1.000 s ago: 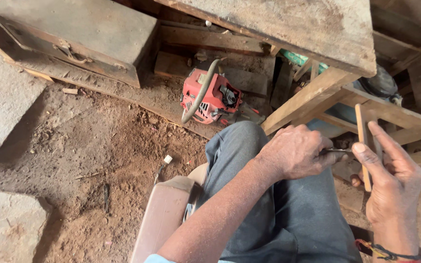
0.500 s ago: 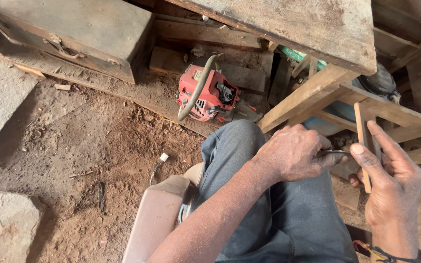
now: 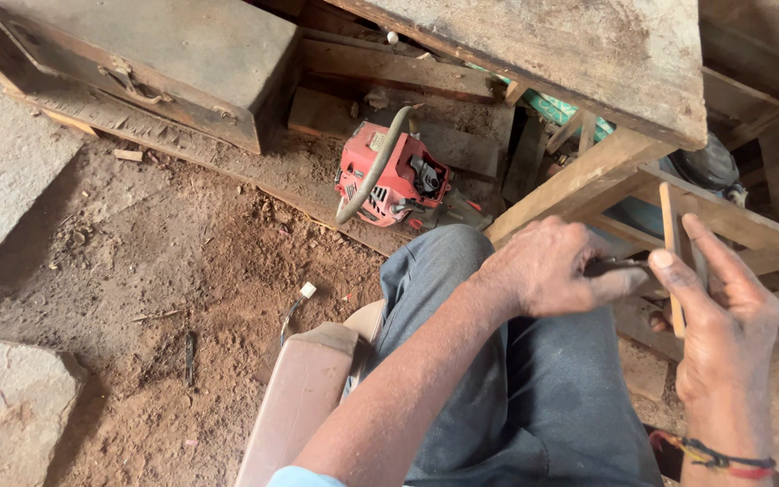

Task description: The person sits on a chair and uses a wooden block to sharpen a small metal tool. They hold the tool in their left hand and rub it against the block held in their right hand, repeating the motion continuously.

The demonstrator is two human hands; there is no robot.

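Wooden stick (image 3: 672, 257) stood upright in your right hand (image 3: 723, 334), fingers loosely curled to steady it above your knee, while your left hand (image 3: 556, 269) was closed around a dark thin tool (image 3: 619, 264) pressed against it.

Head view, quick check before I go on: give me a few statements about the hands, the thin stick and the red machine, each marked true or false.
1. The right hand holds a thin wooden stick upright. True.
2. The left hand is empty. False: it grips a dark slim tool pointed at the stick.
3. The red engine machine lies on the person's lap. False: it sits on the dirt floor under the wooden table.
4. The person wears a cord bracelet on the right wrist. True.
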